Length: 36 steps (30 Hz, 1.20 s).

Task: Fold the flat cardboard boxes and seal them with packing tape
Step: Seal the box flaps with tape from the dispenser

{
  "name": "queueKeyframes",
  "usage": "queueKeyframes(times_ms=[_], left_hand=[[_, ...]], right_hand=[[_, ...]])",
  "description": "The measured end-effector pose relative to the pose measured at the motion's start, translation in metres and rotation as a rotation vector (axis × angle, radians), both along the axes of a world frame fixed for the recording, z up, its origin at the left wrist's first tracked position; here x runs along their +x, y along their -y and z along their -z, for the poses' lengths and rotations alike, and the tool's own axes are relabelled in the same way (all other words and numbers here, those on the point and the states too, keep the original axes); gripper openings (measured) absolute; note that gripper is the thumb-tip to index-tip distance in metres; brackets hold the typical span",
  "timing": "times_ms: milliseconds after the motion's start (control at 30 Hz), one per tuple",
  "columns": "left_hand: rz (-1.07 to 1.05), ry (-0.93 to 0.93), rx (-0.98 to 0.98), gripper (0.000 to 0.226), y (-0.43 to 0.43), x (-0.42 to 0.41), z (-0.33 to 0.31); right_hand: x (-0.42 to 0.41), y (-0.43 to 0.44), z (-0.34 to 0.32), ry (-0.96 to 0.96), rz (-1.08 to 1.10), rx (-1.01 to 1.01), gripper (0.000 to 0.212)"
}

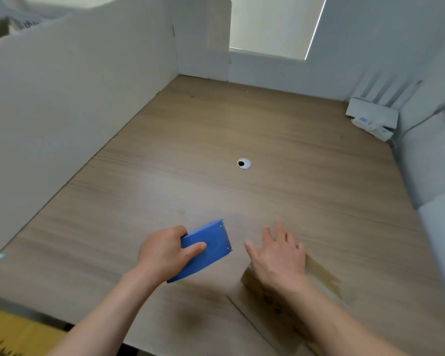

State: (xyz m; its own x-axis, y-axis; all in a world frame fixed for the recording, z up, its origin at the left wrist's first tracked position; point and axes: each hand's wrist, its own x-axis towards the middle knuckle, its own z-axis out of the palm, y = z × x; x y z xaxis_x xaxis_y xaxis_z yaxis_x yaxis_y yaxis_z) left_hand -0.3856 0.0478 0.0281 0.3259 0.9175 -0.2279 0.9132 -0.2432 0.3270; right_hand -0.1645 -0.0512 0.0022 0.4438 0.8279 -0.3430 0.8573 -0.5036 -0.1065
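My left hand grips a blue tape dispenser and holds it just above the wooden desk, its toothed front edge pointing right and away. My right hand hovers to the right of the dispenser with fingers spread and nothing in them. Under that hand and forearm lies a brown cardboard box, blurred and partly hidden by my arm. It reaches toward the desk's near edge.
A round cable grommet sits mid-desk. White partition walls enclose the left, back and right. A white power strip with plugs lies at the far right corner. Yellowish cardboard shows below the desk's near-left edge.
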Motion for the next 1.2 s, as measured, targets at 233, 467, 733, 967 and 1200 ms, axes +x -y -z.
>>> queueKeyframes(times_ms=[233,467,733,967,1200], left_hand=[[-0.061,0.104,0.039,0.04,0.012,0.006,-0.009],[-0.111,0.215,0.064,0.039,0.016,0.019,-0.017],[-0.123,0.298,0.082,0.035,0.019,0.044,-0.027],[0.003,0.392,0.005,0.033,0.011,0.063,-0.048],[0.061,0.411,-0.048,0.037,0.001,0.078,-0.048]], right_hand=[[0.046,0.024,-0.024,-0.301,0.063,0.106,0.096],[0.092,0.091,-0.027,-0.381,-0.074,-0.019,0.124],[0.056,0.11,0.002,-0.394,0.246,0.063,0.121],[0.06,0.117,-0.005,-0.464,0.234,0.041,0.116],[0.037,0.122,0.007,-0.391,0.236,0.173,0.102]])
